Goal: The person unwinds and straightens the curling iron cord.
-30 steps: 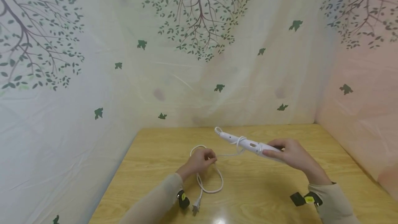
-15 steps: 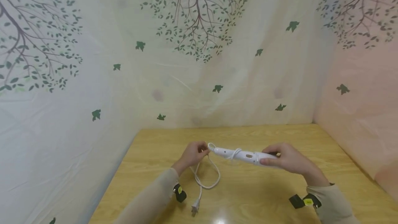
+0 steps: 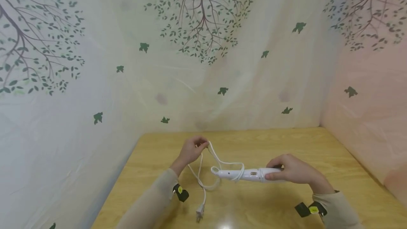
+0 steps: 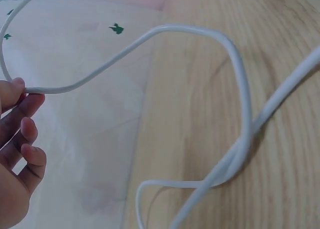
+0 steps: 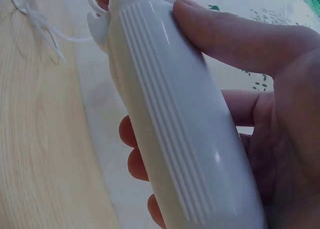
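My right hand (image 3: pixel 294 169) grips a white hair straightener (image 3: pixel 252 175) by its right end, holding it roughly level over the table. In the right wrist view, thumb and fingers wrap round its ribbed white casing (image 5: pixel 165 114). A loop of its white cord (image 3: pixel 229 163) goes round the slim tail end. Up and to the left, my left hand (image 3: pixel 190 150) pinches that cord between thumb and fingertips. The left wrist view has the other fingers loosely curled below the pinched cord (image 4: pixel 60 90). The rest of the cord hangs down in loops, crossing itself, to a two-prong plug (image 3: pixel 199 213).
A wood-grain table (image 3: pixel 254 204) lies beneath both hands. Pale fabric walls (image 3: pixel 190 80) printed with trees and leaves rise at its back and sides. Black straps with yellow labels sit at both wrists.
My left hand has moved up and left, drawing out a stretch of cord from the straightener. The straightener's tail end has dropped, so it lies more level; the right hand keeps its grip.
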`<action>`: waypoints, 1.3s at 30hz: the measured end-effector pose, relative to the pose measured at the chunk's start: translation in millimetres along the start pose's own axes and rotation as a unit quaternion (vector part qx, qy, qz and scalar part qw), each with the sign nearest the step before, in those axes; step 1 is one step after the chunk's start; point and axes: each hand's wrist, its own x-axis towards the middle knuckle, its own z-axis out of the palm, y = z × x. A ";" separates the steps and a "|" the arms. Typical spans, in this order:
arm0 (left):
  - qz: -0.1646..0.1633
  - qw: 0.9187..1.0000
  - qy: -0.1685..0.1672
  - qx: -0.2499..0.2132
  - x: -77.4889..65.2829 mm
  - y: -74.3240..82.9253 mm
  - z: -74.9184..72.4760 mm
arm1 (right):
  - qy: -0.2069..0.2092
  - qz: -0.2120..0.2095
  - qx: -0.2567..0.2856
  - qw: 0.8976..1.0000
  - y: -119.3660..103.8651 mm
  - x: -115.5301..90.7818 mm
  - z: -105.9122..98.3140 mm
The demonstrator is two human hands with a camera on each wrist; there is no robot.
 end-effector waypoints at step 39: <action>0.014 0.992 -0.004 -0.128 -18.6 34.4 -47.4 | 0.110 0.190 -0.111 0.969 17.1 -0.7 -5.0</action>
